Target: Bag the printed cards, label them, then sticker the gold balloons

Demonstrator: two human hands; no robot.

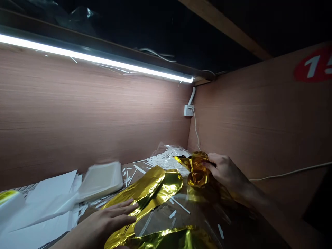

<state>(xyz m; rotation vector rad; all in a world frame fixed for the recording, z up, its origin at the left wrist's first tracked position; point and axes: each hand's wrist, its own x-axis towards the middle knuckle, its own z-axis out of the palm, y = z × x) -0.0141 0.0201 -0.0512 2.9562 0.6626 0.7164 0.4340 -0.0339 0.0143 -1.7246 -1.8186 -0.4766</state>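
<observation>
My left hand [115, 216] lies with its fingers stretched out on a flat, shiny gold foil balloon [137, 185]. This balloon has rounded ends and lies folded or layered over the work surface. My right hand [220, 167] is closed on a crumpled gold foil balloon [198, 171], pinched between thumb and fingers a little above the surface. More gold foil [178, 238] spreads along the bottom edge of the view, partly cut off. The fingertips of my right hand are partly hidden by the foil.
White sheets [52, 190] and a stack of clear plastic sleeves [102, 178] lie at the left. A heap of thin white straws [168, 157] stands at the back, with loose strips scattered around. Wooden panels, a light tube [103, 60] and a socket [188, 110] with a cable enclose the bench.
</observation>
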